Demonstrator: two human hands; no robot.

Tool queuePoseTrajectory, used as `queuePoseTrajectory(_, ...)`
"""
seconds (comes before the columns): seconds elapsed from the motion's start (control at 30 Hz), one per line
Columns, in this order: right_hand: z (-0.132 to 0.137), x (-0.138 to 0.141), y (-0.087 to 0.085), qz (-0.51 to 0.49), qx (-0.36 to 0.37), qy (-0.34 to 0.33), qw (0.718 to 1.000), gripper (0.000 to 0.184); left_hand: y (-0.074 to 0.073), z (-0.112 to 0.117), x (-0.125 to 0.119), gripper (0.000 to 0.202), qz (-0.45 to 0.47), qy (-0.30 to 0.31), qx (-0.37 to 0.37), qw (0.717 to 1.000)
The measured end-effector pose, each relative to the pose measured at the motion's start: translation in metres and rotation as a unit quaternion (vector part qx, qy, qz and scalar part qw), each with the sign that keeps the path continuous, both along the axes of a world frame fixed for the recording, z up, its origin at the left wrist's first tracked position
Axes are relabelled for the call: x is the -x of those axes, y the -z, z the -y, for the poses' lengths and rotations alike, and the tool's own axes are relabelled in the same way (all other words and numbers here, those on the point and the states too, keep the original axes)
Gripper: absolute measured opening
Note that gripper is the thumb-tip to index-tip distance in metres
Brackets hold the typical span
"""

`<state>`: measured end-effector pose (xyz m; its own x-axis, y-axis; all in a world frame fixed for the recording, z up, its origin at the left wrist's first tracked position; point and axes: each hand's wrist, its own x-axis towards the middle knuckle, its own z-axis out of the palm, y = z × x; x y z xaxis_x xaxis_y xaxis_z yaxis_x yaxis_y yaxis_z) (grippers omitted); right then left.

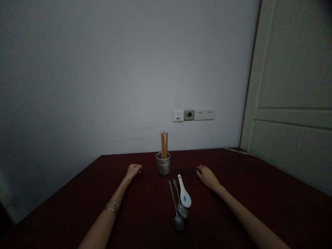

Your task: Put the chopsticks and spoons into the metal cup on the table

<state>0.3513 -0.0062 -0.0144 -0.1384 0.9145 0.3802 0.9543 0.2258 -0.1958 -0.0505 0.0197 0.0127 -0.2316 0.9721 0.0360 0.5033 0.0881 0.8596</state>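
Note:
My left hand (134, 170) rests on the table, left of a grey metal cup (163, 168), its fingers curled in loosely with nothing showing in them. Several wooden chopsticks (164, 145) stand upright in the cup. To the right lies my right hand (206, 176), palm down and fingers stretched out, touching only the tabletop. Between my forearms are a white soup spoon (184, 196) with a blue mark, a metal spoon (182, 210) and a long-handled metal spoon (178, 222). Their handles point towards the cup; neither hand touches them.
The dark red table (145, 214) reaches back to a pale wall (129, 76). Wall sockets (204, 114) sit above its far edge. A panelled door (293, 86) stands at the right, and a thin strip (238, 151) lies along the table's back right edge.

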Motion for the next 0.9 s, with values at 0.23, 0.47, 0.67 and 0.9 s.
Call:
queuePoseTrajectory(0.23, 0.004, 0.003, -0.003, 0.012, -0.006, 0.007, 1.000, 0.041, 0.003, 0.007, -0.002, 0.024, -0.045, -0.003, -0.032, 0.998)
queuePoseTrajectory(0.47, 0.004, 0.003, -0.003, -0.004, -0.008, 0.006, 1.000, 0.040, -0.018, 0.035, -0.016, 0.028, -0.119, 0.110, -0.020, 0.987)
queuePoseTrajectory(0.67, 0.002, 0.002, -0.001, -0.016, -0.005, -0.001, 1.000, 0.039, -0.041, 0.066, -0.058, 0.030, -0.146, 0.253, 0.044, 0.956)
queuePoseTrajectory(0.9, 0.003, 0.002, -0.001, 0.007, -0.011, 0.004, 1.000, 0.039, -0.042, 0.084, -0.121, 0.027, -0.172, 0.309, 0.123, 0.927)
